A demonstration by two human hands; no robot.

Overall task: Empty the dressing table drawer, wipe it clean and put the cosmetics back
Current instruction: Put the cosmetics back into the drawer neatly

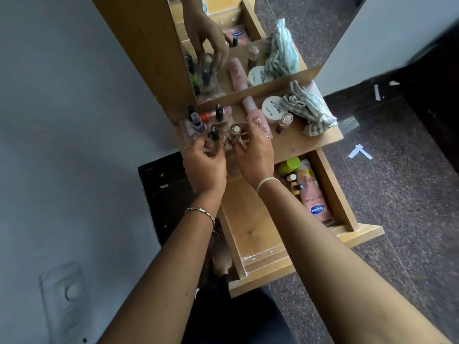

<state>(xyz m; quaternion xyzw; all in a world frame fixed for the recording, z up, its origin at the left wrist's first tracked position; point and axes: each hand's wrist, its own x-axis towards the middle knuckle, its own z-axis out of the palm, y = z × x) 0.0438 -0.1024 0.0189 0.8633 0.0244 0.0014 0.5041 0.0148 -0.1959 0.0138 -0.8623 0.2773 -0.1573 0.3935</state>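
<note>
The wooden drawer (258, 234) stands pulled out below the dressing table top (305, 140). Its right side holds a pink Vaseline tube (313, 197), a green-capped bottle (289, 165) and small bottles; its left part is bare wood. On the table top's left end my left hand (203, 165) pinches a black-capped nail polish bottle (214, 135). Right beside it my right hand (253, 155) pinches a gold-capped bottle (234, 132). Both bottles stand among several nail polishes in a clear organiser (188, 130).
A pink bottle (252, 110), a white round Zudio nail polish remover tub (272, 109), a small brown bottle (284, 121) and a crumpled striped cloth (308, 110) lie on the table top. A mirror (236, 45) rises behind. A grey wall is at left, speckled floor at right.
</note>
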